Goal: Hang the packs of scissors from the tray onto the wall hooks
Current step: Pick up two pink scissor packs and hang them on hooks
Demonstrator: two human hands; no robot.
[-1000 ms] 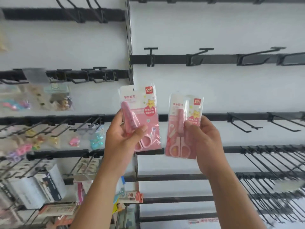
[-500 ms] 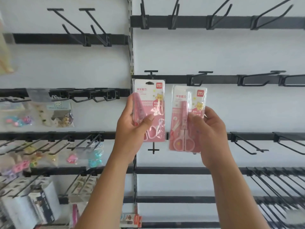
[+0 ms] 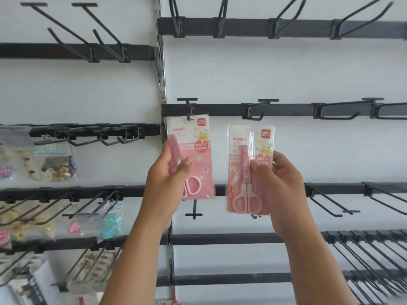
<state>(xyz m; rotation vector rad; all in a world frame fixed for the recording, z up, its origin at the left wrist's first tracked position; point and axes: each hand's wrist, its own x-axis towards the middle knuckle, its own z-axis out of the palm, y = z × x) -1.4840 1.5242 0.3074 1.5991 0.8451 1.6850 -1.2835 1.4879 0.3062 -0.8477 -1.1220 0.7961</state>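
I hold two pink packs of scissors up against the white wall. My left hand (image 3: 168, 179) grips the left pack (image 3: 199, 150), whose top edge meets the tip of a black wall hook (image 3: 187, 106) on the middle rail. My right hand (image 3: 279, 183) grips the right pack (image 3: 248, 155) a little lower, below and left of another black hook (image 3: 259, 107); this pack's hang hole is free. The tray is out of view.
Black rails with bare hooks (image 3: 343, 108) run across the right wall panel. A short hook (image 3: 194, 211) sticks out below the left pack. The left panel holds bags of small trinkets (image 3: 55, 164) on hooks; long hooks (image 3: 363, 256) crowd the lower right.
Both hands have risen with their packs. The left pack's top has moved up to the hook on the middle rail; the right pack has risen beside it.
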